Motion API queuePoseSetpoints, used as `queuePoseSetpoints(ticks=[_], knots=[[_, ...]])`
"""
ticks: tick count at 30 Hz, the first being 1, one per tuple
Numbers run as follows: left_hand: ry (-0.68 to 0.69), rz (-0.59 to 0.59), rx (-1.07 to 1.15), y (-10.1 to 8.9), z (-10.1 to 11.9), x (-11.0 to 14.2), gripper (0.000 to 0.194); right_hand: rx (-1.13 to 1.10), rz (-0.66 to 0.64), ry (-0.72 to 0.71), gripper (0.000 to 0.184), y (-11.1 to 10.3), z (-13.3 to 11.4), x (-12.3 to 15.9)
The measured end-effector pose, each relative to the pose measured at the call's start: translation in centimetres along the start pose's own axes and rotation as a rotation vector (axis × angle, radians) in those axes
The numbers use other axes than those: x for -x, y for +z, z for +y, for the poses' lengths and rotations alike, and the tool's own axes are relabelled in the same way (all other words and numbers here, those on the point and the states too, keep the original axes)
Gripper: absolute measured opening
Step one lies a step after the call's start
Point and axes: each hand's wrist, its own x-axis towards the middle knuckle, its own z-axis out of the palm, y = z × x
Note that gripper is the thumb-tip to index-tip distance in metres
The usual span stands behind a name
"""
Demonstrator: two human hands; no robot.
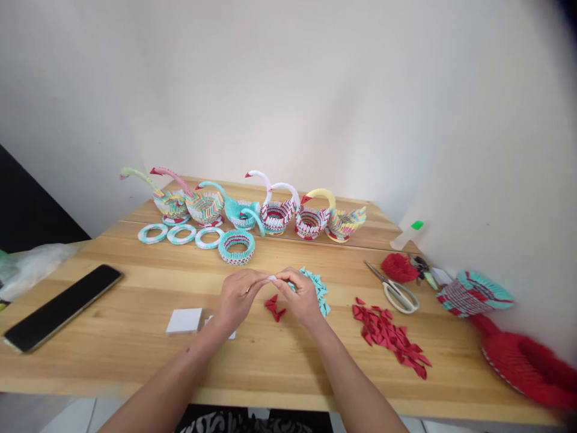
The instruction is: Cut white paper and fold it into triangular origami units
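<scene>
One small white paper piece (271, 278) sits over the desk (148, 294), directly between the left hand (238, 296) and the right hand (299, 294), neither nearer; both grips are pinched on it. Its long axis is too small to tell. Red folded pieces (273, 307) lie just nearer.

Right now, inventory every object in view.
Paper swans: six, multicoloured, back row
Thin rings: three, white-teal, before swans
Basket: one, teal-red, beside rings
Phone: one, black, left
Paper slips: several, white, centre-left
Paper triangles: many, red and teal, centre and right
Scissors: one, cream-handled, right
Paper bundle: one, red, right
Paper forms: two, red and teal-red, right
Small items: several, mixed colours, right
Bag: one, whitish, left
Tabletop: one, brown, beneath
Pinched piece: one, white, centre
Left hand: one, centre
Right hand: one, centre
</scene>
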Motion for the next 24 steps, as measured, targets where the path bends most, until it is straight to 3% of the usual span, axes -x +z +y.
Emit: queuePoseSetpoints(ticks=[8, 16, 24], knots=[[-0.203, -0.046, 0.216, 0.05, 0.79, -0.46, 0.017, 0.106, -0.002, -0.069, 0.017, -0.08, -0.28, 0.05], [-0.173, -0.079, 0.173, 0.45, 0.27, -0.4, 0.016, 0.163, -0.041, -0.027, 0.017, -0.27, 0.12, 0.02], [-0.489, -0.239, 0.573, 0.31, 0.02, -0.92, 0.026, 0.139, -0.024, -0.04, 0.015, -0.07, 0.43, 0.11]])
